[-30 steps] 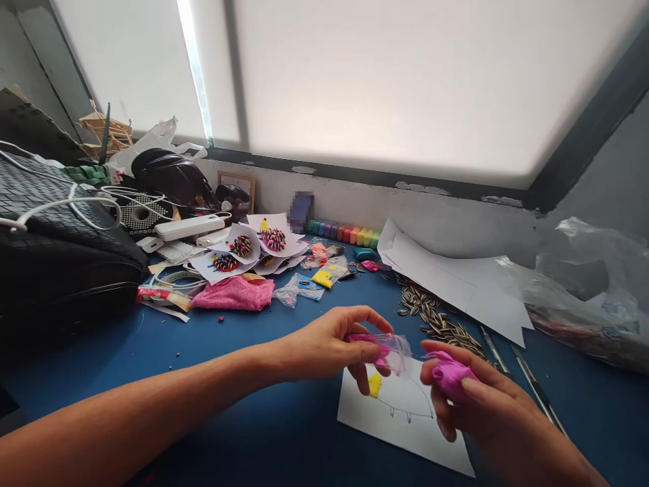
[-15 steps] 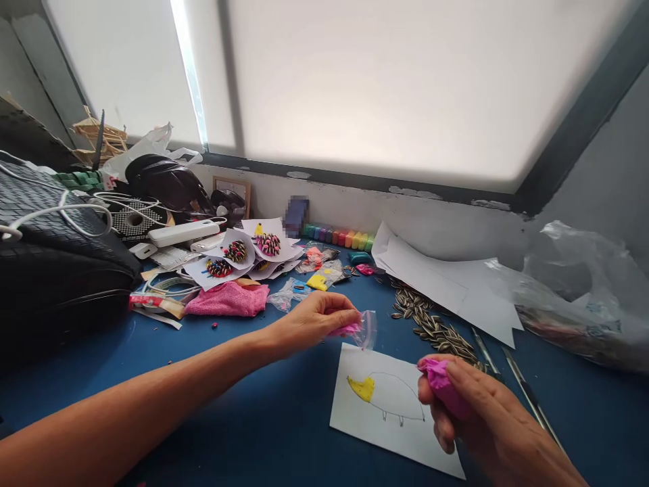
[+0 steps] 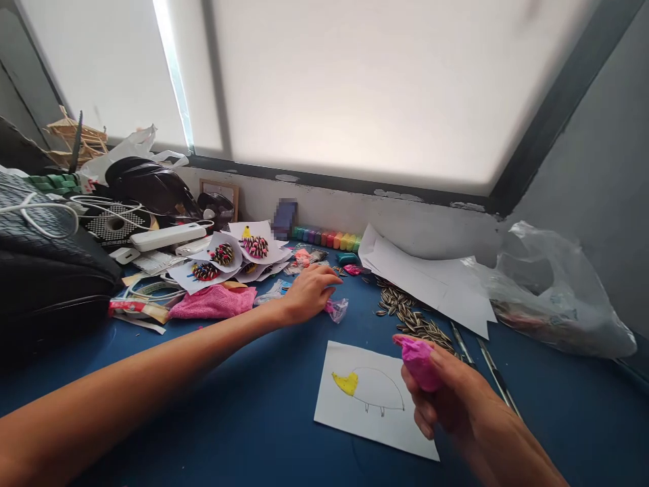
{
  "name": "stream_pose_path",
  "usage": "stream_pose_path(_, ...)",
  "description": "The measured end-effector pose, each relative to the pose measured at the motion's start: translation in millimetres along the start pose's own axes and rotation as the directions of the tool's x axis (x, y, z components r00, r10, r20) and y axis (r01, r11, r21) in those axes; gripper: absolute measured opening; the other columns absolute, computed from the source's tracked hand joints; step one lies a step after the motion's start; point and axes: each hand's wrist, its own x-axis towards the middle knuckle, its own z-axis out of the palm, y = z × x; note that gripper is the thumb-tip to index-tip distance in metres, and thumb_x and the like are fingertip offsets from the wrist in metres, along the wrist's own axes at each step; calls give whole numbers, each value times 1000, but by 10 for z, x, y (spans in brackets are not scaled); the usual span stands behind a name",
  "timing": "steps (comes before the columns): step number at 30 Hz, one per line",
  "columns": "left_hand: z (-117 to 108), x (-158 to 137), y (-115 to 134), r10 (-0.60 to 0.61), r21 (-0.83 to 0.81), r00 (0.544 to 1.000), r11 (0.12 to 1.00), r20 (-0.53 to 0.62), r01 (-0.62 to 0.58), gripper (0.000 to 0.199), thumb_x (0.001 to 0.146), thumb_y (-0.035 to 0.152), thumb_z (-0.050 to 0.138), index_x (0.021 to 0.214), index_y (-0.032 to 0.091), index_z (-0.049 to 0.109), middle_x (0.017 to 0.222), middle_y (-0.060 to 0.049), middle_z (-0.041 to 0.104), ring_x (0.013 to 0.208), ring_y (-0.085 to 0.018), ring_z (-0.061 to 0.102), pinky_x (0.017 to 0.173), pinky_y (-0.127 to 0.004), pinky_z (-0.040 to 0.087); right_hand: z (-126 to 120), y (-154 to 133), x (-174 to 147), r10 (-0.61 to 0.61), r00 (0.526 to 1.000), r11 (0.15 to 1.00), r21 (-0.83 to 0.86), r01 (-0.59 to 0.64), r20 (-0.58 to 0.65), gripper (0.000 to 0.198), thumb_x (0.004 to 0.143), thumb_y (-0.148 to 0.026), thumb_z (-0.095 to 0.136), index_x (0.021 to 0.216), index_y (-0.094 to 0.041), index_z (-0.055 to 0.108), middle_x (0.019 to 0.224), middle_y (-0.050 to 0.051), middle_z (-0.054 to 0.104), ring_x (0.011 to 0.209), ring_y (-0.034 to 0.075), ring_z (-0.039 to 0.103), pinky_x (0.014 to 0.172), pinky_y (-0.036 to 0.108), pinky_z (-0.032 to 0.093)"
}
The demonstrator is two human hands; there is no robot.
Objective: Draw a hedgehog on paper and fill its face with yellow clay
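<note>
My right hand (image 3: 451, 392) grips a lump of bright pink modelling clay (image 3: 420, 364) between thumb and fingers, over the right side of a white card (image 3: 378, 433). On the card is a pencil outline of an animal with short legs, its pointed head filled in yellow (image 3: 346, 383). My left hand (image 3: 310, 294) is stretched out farther back, fingers apart. Just beneath its fingertips a small clear plastic bag (image 3: 339, 310) with some pink in it lies on the blue table; the hand partly hides it.
Striped sunflower seeds (image 3: 405, 311) lie beyond the card, with pens (image 3: 499, 379) to their right. White sheets (image 3: 426, 277) and a plastic bag (image 3: 562, 304) stand behind. To the left are seed-covered pictures (image 3: 253, 245), a pink cloth (image 3: 213, 302) and a black bag (image 3: 51, 270). Coloured clay blocks (image 3: 329, 239) line the wall.
My left hand has moved away from the card and let the small plastic bag down on the table. My right hand still holds the pink clay. The view has shifted slightly.
</note>
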Motion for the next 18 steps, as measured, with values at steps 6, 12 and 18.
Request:
stream_pose_path(6, 181, -500, 370, -17, -182, 947, 980, 322, 80, 38, 93, 44, 50, 103, 12, 68, 95, -10, 70, 80, -18, 66, 74, -33, 54, 24, 108, -17, -307, 950, 845, -477, 244, -57, 53, 80, -60, 62, 118, -22, 64, 74, 1, 67, 57, 14, 54, 58, 26, 50)
stream_pose_path(12, 380, -810, 568, 26, -507, 771, 767, 636, 392, 43, 84, 52, 65, 98, 12, 68, 86, -6, 67, 68, -13, 63, 72, -30, 53, -26, 179, 4, -544, 793, 416, -732, 539, 275, 20, 82, -43, 67, 96, -29, 70, 61, -3, 65, 46, 12, 52, 46, 25, 45)
stream_pose_path(18, 350, -833, 506, 10, -585, 829, 714, 559, 386, 29, 79, 36, 75, 95, 11, 73, 86, -6, 71, 72, -12, 64, 79, -29, 52, 0, 188, -26, -595, 788, 451, -743, 494, 162, 29, 77, -48, 70, 100, -30, 70, 64, -3, 66, 46, 13, 53, 47, 26, 46)
